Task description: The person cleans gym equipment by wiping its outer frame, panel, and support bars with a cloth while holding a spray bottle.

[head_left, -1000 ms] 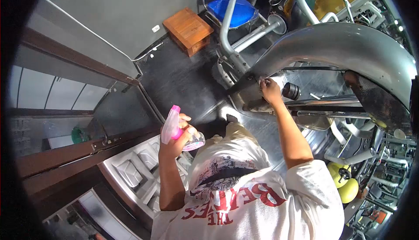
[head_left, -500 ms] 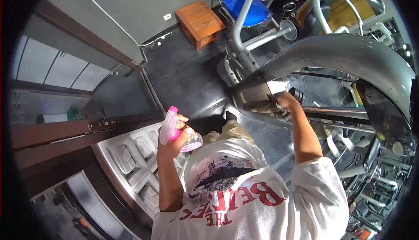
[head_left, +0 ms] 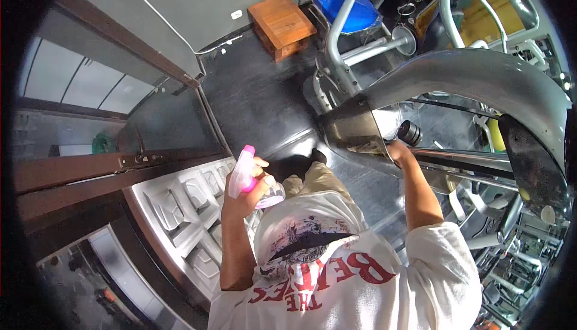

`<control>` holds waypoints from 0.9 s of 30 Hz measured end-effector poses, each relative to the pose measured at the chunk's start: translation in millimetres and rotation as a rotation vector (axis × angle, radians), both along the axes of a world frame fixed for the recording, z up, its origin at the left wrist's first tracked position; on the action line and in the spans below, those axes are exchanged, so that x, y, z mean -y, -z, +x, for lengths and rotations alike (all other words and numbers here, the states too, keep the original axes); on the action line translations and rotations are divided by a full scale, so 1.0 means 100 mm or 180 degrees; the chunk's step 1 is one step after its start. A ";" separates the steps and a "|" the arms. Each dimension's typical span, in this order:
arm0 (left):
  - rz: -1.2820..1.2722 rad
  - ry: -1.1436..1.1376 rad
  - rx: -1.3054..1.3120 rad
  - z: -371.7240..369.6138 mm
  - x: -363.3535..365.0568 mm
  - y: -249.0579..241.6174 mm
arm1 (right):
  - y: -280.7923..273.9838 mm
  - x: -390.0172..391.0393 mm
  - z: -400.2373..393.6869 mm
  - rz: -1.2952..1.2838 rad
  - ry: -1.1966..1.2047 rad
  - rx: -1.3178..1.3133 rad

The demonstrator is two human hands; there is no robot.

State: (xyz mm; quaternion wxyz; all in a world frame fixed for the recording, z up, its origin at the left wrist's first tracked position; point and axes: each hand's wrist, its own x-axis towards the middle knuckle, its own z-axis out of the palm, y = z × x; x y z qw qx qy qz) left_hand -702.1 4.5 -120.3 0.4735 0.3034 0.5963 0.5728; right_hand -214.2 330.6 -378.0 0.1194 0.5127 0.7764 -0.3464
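Note:
My left hand is wrapped round a spray bottle with a pink nozzle and collar, a pale trigger head and a clear body, held in front of my waist. On the other side my right arm reaches into a grey exercise machine. My right hand is by the edge of the machine's smoky panel, close to a black ribbed knob and a chrome bar. Its fingers are hidden behind the panel edge, so what they hold does not show.
A wooden stool and a blue chair stand by the grey wall. At my left is a dark door frame with a moulded pale panel. More gym equipment fills the right side.
My right hand has moved slightly lower, and its fingers have gone behind the panel edge. The spray bottle stays in my left hand. The view has shifted a little.

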 end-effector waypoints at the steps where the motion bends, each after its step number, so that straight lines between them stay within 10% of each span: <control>1: -0.0086 0.0000 -0.0040 0.01 0.04 -0.04 | -0.19 -0.03 -0.25 -0.0183 0.0283 0.0096; 4: -0.0122 -0.0044 -0.0080 0.02 0.05 -0.11 | -0.41 -0.24 -0.96 -0.0932 0.2426 -0.0699; 6: 0.0026 -0.0110 0.0037 0.04 0.08 -0.12 | 0.44 -0.72 -1.04 -0.0611 0.2231 -0.1244; 9: 0.0057 -0.0118 0.0121 0.06 0.10 -0.14 | -0.67 -0.35 -1.42 -0.1429 0.2370 -0.1472; 13: -0.0013 -0.0277 0.0139 0.11 0.18 -0.14 | -0.92 0.21 -0.70 -0.0677 0.0175 -0.0840; 15: 0.0087 -0.0486 0.0256 0.13 0.26 0.00 | -0.93 0.39 -0.61 -0.0858 0.1104 -0.1133; 17: -0.0061 -0.0442 0.0145 0.10 0.29 -0.04 | -0.32 0.01 -0.50 -0.0883 0.0312 0.0166; 21: 0.0050 -0.0421 0.0308 0.13 0.21 -0.16 | -0.68 -0.34 -1.46 -0.0666 0.2264 -0.1161; 24: 0.0072 -0.0289 0.0194 0.11 0.16 -0.15 | -0.82 -0.28 -1.40 -0.1199 0.2447 -0.1230; 27: -0.0013 -0.0224 0.0326 0.11 0.09 -0.20 | -0.91 -0.13 -0.98 -0.0968 0.1064 -0.0241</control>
